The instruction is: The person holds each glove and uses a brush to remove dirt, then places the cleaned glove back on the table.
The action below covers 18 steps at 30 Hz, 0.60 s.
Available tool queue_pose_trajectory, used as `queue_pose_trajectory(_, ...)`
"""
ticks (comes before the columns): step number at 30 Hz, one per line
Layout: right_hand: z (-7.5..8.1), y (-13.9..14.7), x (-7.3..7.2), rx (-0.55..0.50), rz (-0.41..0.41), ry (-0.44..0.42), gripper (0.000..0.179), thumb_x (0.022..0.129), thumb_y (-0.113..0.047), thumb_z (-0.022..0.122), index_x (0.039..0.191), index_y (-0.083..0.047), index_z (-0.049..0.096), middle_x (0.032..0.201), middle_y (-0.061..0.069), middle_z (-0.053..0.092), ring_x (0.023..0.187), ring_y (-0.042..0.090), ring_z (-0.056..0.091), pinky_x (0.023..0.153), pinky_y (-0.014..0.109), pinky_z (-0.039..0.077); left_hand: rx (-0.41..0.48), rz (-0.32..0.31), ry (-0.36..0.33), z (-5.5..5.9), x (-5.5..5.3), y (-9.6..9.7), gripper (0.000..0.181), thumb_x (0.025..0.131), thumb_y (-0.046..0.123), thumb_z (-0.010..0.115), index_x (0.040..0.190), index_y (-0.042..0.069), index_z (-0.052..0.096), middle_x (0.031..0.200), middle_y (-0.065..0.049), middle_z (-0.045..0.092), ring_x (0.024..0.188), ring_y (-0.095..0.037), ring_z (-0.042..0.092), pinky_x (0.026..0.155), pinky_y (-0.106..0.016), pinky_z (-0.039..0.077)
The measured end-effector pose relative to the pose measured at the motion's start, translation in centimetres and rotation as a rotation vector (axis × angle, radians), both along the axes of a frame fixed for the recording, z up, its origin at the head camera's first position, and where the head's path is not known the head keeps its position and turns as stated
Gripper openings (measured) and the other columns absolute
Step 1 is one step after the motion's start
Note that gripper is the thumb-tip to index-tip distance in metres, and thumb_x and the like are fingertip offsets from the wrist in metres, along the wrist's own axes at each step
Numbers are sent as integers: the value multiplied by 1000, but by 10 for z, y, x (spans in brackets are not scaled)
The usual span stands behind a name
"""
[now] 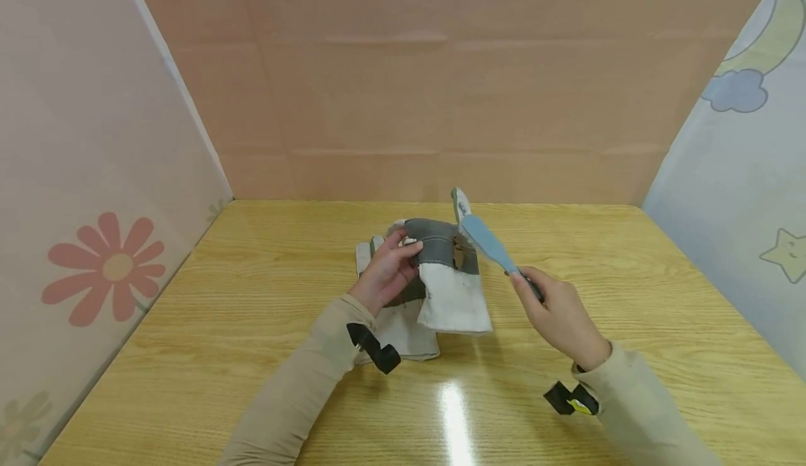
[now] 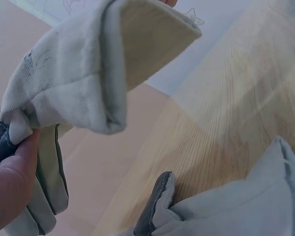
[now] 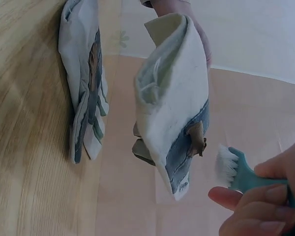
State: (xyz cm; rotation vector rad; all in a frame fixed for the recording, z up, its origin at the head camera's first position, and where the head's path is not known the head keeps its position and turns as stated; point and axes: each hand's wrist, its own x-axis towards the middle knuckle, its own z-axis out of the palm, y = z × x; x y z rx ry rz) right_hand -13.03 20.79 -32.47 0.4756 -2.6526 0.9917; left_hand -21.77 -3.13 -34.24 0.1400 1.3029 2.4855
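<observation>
My left hand [image 1: 390,270] pinches a white and grey work glove [image 1: 453,301] by its side, its open cuff hanging toward me. My right hand [image 1: 560,315] grips the dark handle of a blue brush [image 1: 488,242], the head tilted up at the glove's right side. In the right wrist view the white bristles [image 3: 227,166] face the held glove, a small gap away. A ragged brown piece [image 3: 196,139] sticks out of its grey band. Under the left hand a second work glove [image 1: 403,333] lies on the table, partly hidden by the raised one.
The wooden table [image 1: 252,326] reflects a bright light near its front. Behind it stands a plain pinkish-brown backdrop [image 1: 441,102]. Printed panels close off the sides, the left with a flower [image 1: 117,267], the right with a moon [image 1: 771,39]. A black mount [image 1: 376,348] sits on the left wrist.
</observation>
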Motion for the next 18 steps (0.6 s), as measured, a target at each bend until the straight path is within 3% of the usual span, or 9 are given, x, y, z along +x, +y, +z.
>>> queue_pose_trajectory(7,-4,-3,0,6,52,-3,24,99,-17,47,105,0,62,52,-7,33,41,-2,22,38,20,28,1,-6,-11,0,1,-1,32,97,-3,36,123,14,40,87,5,61,74,-3,62,70,-19,50)
queue_pose_trajectory(18,-5,3,1,46,0,-17,29,99,-19,47,111,3,61,52,-6,33,42,-1,22,39,20,27,12,4,-16,0,1,-3,28,97,-2,39,116,17,43,83,6,60,72,-3,61,69,-20,49)
